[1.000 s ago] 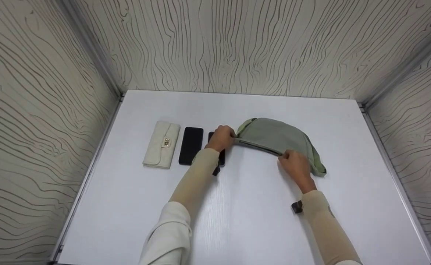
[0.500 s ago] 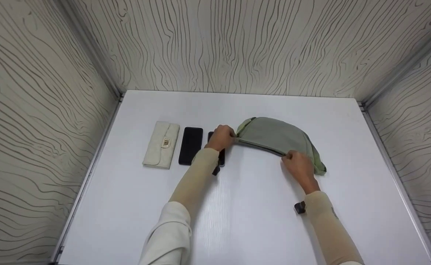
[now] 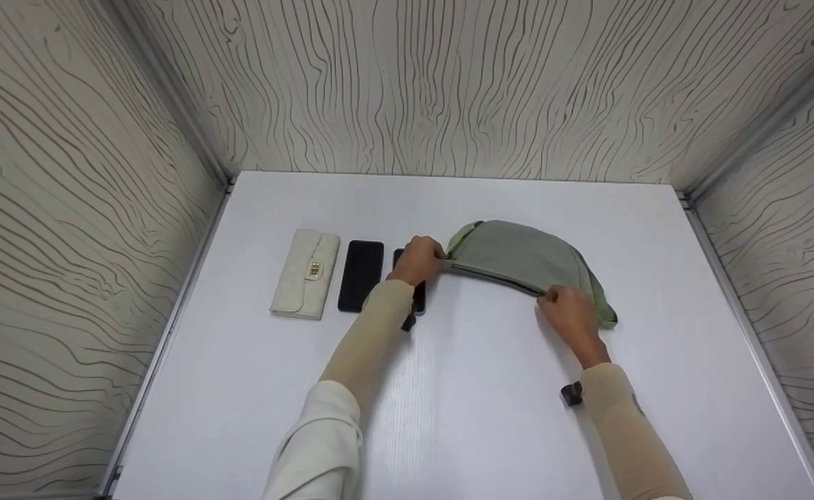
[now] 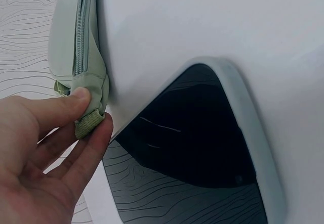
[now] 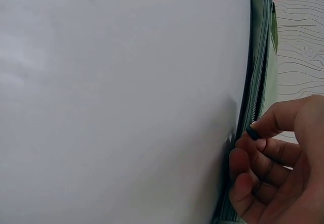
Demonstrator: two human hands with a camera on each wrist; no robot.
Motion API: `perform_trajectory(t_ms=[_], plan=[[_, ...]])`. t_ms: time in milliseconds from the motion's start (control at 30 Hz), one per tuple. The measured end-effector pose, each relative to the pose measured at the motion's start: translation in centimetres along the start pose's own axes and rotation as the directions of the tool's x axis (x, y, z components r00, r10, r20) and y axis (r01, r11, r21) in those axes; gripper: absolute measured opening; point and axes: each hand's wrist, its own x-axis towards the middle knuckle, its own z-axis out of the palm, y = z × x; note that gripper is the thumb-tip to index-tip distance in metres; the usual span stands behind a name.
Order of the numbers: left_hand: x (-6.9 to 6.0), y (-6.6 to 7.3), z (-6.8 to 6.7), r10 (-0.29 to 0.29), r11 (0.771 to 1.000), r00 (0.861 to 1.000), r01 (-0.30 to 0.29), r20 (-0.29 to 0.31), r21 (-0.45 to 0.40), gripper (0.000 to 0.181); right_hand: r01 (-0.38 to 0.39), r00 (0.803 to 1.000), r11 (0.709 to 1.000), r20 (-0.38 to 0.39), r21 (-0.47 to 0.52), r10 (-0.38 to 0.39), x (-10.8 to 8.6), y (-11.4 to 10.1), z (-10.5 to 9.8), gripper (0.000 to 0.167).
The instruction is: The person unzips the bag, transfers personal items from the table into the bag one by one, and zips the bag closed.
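Well, in the head view my first worry is the left wrist: it hangs over the right-hand phone, so a dip or sideways swing could shove that into the left-hand phone and perhaps on into the wallet. The green bag lies right of them on the table, its zip edge facing near; both arms reach in from the near side, the left hand at the bag's left end, the right hand at the near edge farther right. In the left wrist view I see a narrow hold, which I judge could give way and let the bag skid if the zip were tugged hard: thumb and fingertips pinch the end by its webbing loop, thumb facing the fingers. In the right wrist view, thumb and forefinger pinch the small dark pull, which I'd guess could slip free, or jam if loose cloth got between the teeth; the other fingers curl beside the bag, though I can't tell whether they touch it.
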Motion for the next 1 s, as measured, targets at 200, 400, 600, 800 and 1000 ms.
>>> perform_trajectory(t_ms=[200, 400, 600, 800, 1000], plan=[[0.0, 0.0, 0.1, 0.003, 1.000, 1.000, -0.003, -0.006, 0.001, 0.020, -0.010, 1.000, 1.000, -0.011, -0.016, 0.010, 0.0, 0.3, -0.4, 0.022], [-0.1, 0.0, 0.2, 0.000, 1.000, 1.000, 0.000, -0.006, -0.009, 0.020, -0.019, 1.000, 1.000, -0.016, -0.023, 0.018, -0.2, 0.7, -0.4, 0.023], [-0.1, 0.0, 0.2, -0.006, 1.000, 1.000, 0.006, -0.003, -0.006, 0.019, -0.033, 0.999, 0.999, 0.003, -0.015, 0.033, -0.3, 0.8, -0.5, 0.023], [0.0, 0.1, 0.2, -0.013, 1.000, 1.000, 0.013, -0.004, 0.001, 0.019, -0.032, 0.999, 0.999, -0.001, -0.009, 0.032, -0.4, 0.9, -0.6, 0.022], [-0.1, 0.1, 0.1, -0.024, 1.000, 1.000, 0.024, -0.007, -0.004, 0.020, -0.021, 0.999, 1.000, -0.030, -0.019, 0.020, -0.7, 1.1, -0.6, 0.026]])
